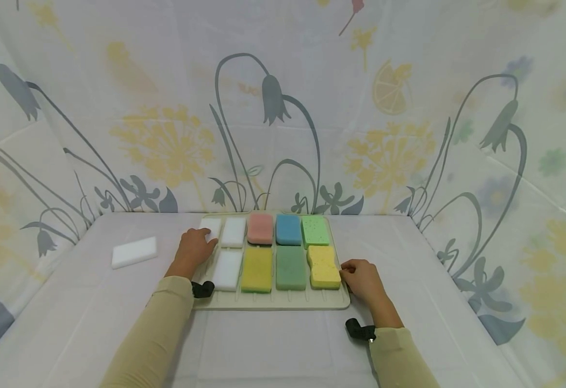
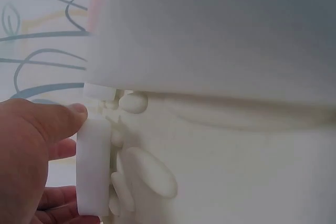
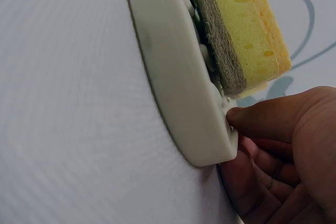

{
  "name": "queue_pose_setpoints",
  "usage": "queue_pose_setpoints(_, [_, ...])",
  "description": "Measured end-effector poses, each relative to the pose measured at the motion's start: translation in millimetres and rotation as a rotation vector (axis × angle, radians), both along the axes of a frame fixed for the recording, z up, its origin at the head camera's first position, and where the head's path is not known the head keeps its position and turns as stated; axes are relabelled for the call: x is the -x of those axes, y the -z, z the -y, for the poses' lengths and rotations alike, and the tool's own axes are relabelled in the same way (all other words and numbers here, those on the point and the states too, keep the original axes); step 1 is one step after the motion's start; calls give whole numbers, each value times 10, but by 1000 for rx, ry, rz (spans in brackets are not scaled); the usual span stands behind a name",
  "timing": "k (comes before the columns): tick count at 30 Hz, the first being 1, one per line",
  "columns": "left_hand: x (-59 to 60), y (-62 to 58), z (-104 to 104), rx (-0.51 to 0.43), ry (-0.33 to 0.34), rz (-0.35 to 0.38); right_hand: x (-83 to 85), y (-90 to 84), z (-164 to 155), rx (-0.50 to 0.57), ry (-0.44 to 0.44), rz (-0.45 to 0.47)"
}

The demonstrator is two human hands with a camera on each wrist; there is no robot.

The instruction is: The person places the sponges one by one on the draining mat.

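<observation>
A cream tray (image 1: pixel 273 308) with raised ribs lies on the table and bears several sponges in two rows. At its far left corner my left hand (image 1: pixel 193 250) pinches a white sponge (image 2: pixel 93 169) between thumb and fingers; the sponge stays on or just above the tray, I cannot tell which. My right hand (image 1: pixel 364 277) grips the tray's right rim, thumb above and fingers below, in the right wrist view. Close to that thumb sits a yellow sponge (image 3: pixel 247 30) with a grey-brown scouring layer; it is waisted in the head view.
Beside the left hand are white sponges (image 1: pixel 233 233). Pink (image 1: pixel 260 229), blue (image 1: pixel 288 230) and light green (image 1: pixel 315 230) ones continue the back row. Olive-yellow (image 1: pixel 256 269) and green (image 1: pixel 290 268) sponges stand in front. A loose white sponge (image 1: pixel 135 252) lies left on the tablecloth.
</observation>
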State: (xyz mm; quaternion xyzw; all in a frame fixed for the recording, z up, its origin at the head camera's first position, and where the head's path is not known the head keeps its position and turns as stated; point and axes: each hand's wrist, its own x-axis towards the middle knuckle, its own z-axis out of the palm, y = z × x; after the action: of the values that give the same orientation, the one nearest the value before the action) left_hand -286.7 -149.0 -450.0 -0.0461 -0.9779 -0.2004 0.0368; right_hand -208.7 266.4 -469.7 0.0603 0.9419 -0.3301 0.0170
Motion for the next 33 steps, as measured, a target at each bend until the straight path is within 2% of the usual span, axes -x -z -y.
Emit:
queue_pose_setpoints(10, [-12, 22, 34, -35, -14, 5, 5, 3, 11, -6, -5, -2])
queue_pose_setpoints(33, [-139, -68, 175, -82, -19, 0, -2, 30, 0, 6, -2, -11])
